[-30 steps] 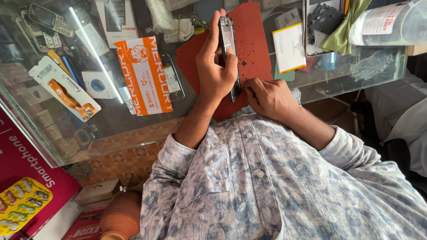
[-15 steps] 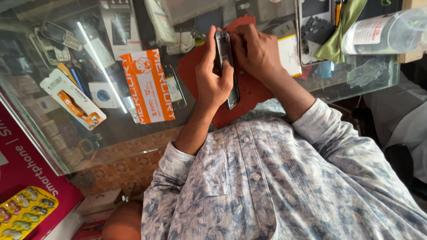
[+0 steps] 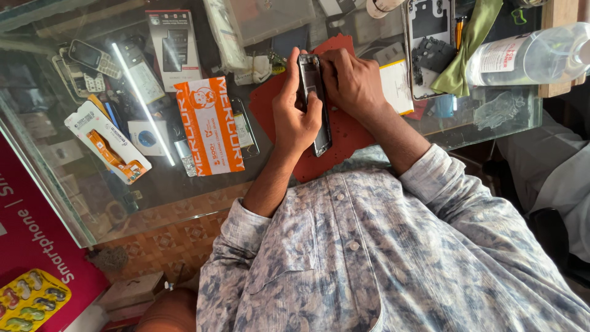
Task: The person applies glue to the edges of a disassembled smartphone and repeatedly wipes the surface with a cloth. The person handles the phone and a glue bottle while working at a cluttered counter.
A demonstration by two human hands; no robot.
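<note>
Dark, slim phone frame (image 3: pixel 314 101), innards exposed, stands on edge over the red mat (image 3: pixel 344 132) at the glass counter's (image 3: pixel 184 184) near edge, long axis running away from you, w/ your left hand (image 3: pixel 295 117) closed round its near half & right hand (image 3: pixel 351 83) fingers pinching the far end, orange pkg (image 3: pixel 209 126) just left.

Glossy glass countertop (image 3: pixel 184 178), matt red mat (image 3: pixel 344 132), clear plastic bottle (image 3: pixel 528 55)

- One view only, from the head, looking steeply down over the wearer's shirt (image 3: pixel 369 264) onto a glass counter (image 3: pixel 184 178).
- Close in: hands sit upper centre, within arm's reach.
- Floor (image 3: pixel 172 233) shows below the counter's near edge.
- No second view shares the scene.
</note>
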